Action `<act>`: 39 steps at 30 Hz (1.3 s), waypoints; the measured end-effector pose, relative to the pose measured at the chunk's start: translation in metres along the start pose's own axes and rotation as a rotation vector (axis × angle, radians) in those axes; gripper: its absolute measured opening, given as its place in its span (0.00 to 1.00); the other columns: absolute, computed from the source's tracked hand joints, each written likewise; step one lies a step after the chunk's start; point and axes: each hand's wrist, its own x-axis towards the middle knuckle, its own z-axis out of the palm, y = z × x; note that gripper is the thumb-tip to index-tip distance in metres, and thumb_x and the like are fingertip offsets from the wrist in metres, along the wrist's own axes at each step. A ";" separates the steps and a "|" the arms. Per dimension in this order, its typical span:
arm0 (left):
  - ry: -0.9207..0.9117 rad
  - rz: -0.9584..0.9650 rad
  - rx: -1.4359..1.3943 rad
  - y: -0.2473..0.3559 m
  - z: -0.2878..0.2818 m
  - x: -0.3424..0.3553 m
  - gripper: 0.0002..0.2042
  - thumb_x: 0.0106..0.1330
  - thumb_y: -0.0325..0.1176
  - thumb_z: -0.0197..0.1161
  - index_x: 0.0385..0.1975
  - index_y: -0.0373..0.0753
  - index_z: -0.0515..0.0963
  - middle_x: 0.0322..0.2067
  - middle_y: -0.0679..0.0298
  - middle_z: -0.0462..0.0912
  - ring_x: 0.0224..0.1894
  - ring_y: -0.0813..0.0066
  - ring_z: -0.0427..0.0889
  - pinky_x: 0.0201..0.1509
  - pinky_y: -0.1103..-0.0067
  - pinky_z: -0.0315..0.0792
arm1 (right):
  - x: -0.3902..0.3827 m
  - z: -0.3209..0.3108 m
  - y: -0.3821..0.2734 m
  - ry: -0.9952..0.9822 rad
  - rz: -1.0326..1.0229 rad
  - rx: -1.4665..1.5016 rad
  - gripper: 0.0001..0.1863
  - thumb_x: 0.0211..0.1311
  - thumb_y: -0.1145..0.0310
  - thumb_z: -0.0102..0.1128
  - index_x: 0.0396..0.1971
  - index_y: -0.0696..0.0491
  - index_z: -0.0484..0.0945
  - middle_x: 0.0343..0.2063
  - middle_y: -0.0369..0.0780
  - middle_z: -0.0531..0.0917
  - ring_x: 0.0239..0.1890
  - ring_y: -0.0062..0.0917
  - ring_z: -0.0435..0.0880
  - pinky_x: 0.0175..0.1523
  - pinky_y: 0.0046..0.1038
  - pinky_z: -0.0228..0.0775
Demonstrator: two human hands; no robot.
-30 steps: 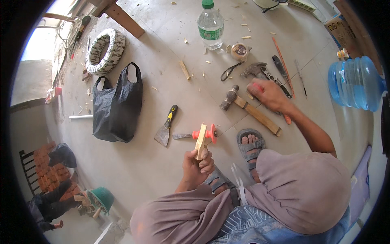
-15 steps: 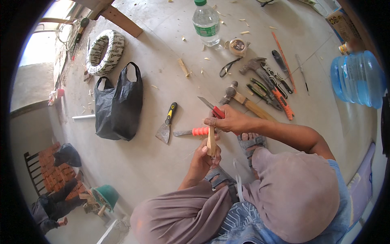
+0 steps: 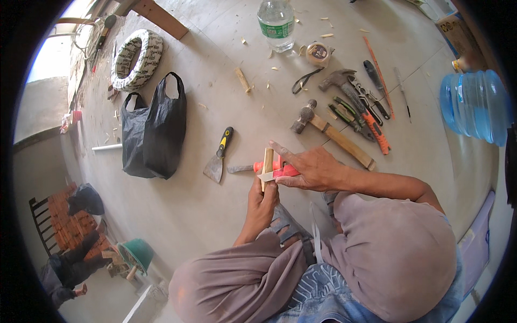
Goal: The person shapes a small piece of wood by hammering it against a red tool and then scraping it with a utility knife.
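Observation:
My left hand [image 3: 260,207] is closed round the lower end of a short piece of wood [image 3: 268,157], which stands nearly upright. In my right hand [image 3: 323,169] is a red-handled utility knife [image 3: 286,171]. Its pale blade lies across the lower part of the wood, close to my left fingers, while my right index finger reaches to the wood's top. Behind the wood, a chisel [image 3: 241,169] with an orange-red grip lies on the floor, partly hidden. A scraper [image 3: 218,158] with a black and yellow handle is left of it.
Right of my hands lie a ball-peen hammer [image 3: 336,134], a claw hammer [image 3: 355,99], green-handled pliers [image 3: 350,118] and a screwdriver [image 3: 377,78]. Ahead stand a water bottle [image 3: 276,29] and a tape measure [image 3: 318,53]. A black bag [image 3: 161,132] is at left, a blue jug [image 3: 474,105] at right.
My right hand has come down and nearer, bringing the knife blade from beyond the wood onto it. The wood has risen slightly and shifted left with my left hand. The view has moved slightly.

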 end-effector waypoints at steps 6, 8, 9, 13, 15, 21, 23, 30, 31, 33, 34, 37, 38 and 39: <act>-0.019 -0.001 -0.037 0.005 0.001 -0.003 0.12 0.74 0.33 0.49 0.52 0.38 0.64 0.24 0.74 0.63 0.22 0.89 0.60 0.24 0.87 0.56 | 0.004 0.002 0.004 0.053 -0.005 -0.042 0.41 0.62 0.34 0.46 0.70 0.42 0.56 0.21 0.44 0.81 0.23 0.39 0.82 0.28 0.40 0.71; -0.032 -0.005 -0.040 0.009 0.005 -0.002 0.12 0.74 0.34 0.49 0.53 0.38 0.63 0.24 0.74 0.62 0.22 0.89 0.60 0.24 0.87 0.57 | 0.004 0.006 0.011 0.098 -0.017 -0.039 0.40 0.62 0.35 0.47 0.69 0.40 0.58 0.21 0.42 0.81 0.23 0.38 0.81 0.27 0.39 0.71; -0.032 0.002 -0.035 0.010 0.005 -0.002 0.13 0.74 0.34 0.49 0.53 0.38 0.63 0.24 0.74 0.62 0.22 0.88 0.60 0.24 0.87 0.57 | 0.004 0.009 0.013 0.111 -0.027 -0.037 0.39 0.62 0.36 0.48 0.69 0.39 0.58 0.21 0.42 0.81 0.23 0.37 0.81 0.27 0.38 0.70; -0.044 0.014 -0.019 0.010 0.005 -0.001 0.16 0.74 0.36 0.48 0.58 0.38 0.62 0.23 0.75 0.61 0.21 0.89 0.58 0.24 0.87 0.56 | 0.008 0.012 0.020 0.128 -0.040 -0.030 0.38 0.61 0.37 0.49 0.69 0.38 0.59 0.20 0.41 0.80 0.23 0.36 0.81 0.27 0.37 0.70; -0.043 0.012 -0.021 0.010 0.005 0.000 0.18 0.75 0.36 0.47 0.60 0.38 0.60 0.22 0.76 0.60 0.21 0.90 0.57 0.24 0.87 0.56 | 0.010 0.009 0.020 0.135 -0.034 -0.022 0.38 0.60 0.36 0.49 0.68 0.37 0.60 0.20 0.41 0.80 0.23 0.35 0.81 0.27 0.36 0.71; -0.047 -0.010 -0.068 0.015 0.005 -0.003 0.20 0.74 0.37 0.48 0.61 0.37 0.60 0.23 0.74 0.61 0.21 0.88 0.58 0.24 0.86 0.57 | 0.019 0.006 0.044 0.150 0.114 0.103 0.29 0.65 0.40 0.47 0.61 0.41 0.71 0.27 0.45 0.82 0.31 0.39 0.83 0.36 0.38 0.72; -0.046 0.030 -0.027 0.017 0.007 -0.008 0.19 0.73 0.38 0.49 0.58 0.35 0.62 0.24 0.72 0.62 0.20 0.86 0.60 0.22 0.86 0.59 | 0.023 -0.011 0.080 0.211 0.315 0.038 0.25 0.68 0.45 0.47 0.54 0.45 0.76 0.31 0.46 0.83 0.35 0.40 0.83 0.39 0.37 0.72; -0.034 -0.113 -0.343 0.013 -0.002 -0.008 0.19 0.69 0.41 0.54 0.52 0.37 0.64 0.22 0.71 0.59 0.19 0.84 0.58 0.20 0.85 0.56 | 0.008 -0.022 0.079 0.282 0.135 0.161 0.27 0.67 0.43 0.47 0.52 0.50 0.76 0.33 0.50 0.83 0.38 0.45 0.82 0.45 0.43 0.71; -0.042 -0.113 -0.351 0.015 0.000 -0.006 0.19 0.68 0.41 0.54 0.53 0.37 0.64 0.22 0.71 0.59 0.19 0.84 0.58 0.20 0.85 0.56 | 0.009 -0.018 0.068 0.286 0.060 0.201 0.27 0.67 0.44 0.47 0.54 0.50 0.75 0.33 0.50 0.83 0.37 0.45 0.82 0.44 0.43 0.71; -0.052 -0.113 -0.365 0.018 0.002 -0.005 0.19 0.68 0.41 0.53 0.54 0.37 0.64 0.22 0.71 0.60 0.20 0.84 0.58 0.20 0.85 0.56 | 0.008 -0.022 0.040 0.123 0.135 0.164 0.30 0.69 0.46 0.45 0.62 0.50 0.66 0.31 0.49 0.83 0.35 0.46 0.82 0.42 0.42 0.71; -0.051 -0.106 -0.372 0.020 0.002 -0.005 0.19 0.69 0.39 0.52 0.55 0.38 0.63 0.22 0.71 0.59 0.20 0.84 0.58 0.21 0.85 0.56 | 0.009 -0.022 0.027 0.040 0.168 0.147 0.32 0.70 0.47 0.44 0.66 0.50 0.61 0.30 0.49 0.83 0.34 0.46 0.82 0.41 0.42 0.71; -0.057 -0.098 -0.386 0.017 0.002 -0.005 0.19 0.70 0.37 0.49 0.58 0.38 0.61 0.23 0.70 0.60 0.21 0.84 0.58 0.23 0.85 0.57 | 0.009 -0.006 0.008 0.008 0.067 0.162 0.38 0.68 0.43 0.46 0.70 0.49 0.52 0.26 0.49 0.82 0.29 0.47 0.80 0.37 0.44 0.71; -0.051 -0.096 -0.377 0.014 0.001 -0.004 0.20 0.69 0.38 0.51 0.57 0.38 0.62 0.24 0.70 0.61 0.21 0.83 0.59 0.23 0.84 0.58 | 0.010 -0.004 0.002 -0.010 0.052 0.117 0.38 0.67 0.43 0.46 0.69 0.50 0.54 0.25 0.48 0.82 0.29 0.46 0.81 0.37 0.44 0.71; -0.044 -0.094 -0.369 0.012 0.000 -0.004 0.20 0.69 0.40 0.53 0.57 0.37 0.63 0.24 0.69 0.62 0.22 0.83 0.60 0.24 0.84 0.59 | 0.011 -0.002 -0.003 -0.027 0.037 0.073 0.38 0.67 0.42 0.46 0.69 0.52 0.55 0.24 0.47 0.82 0.30 0.46 0.82 0.36 0.43 0.71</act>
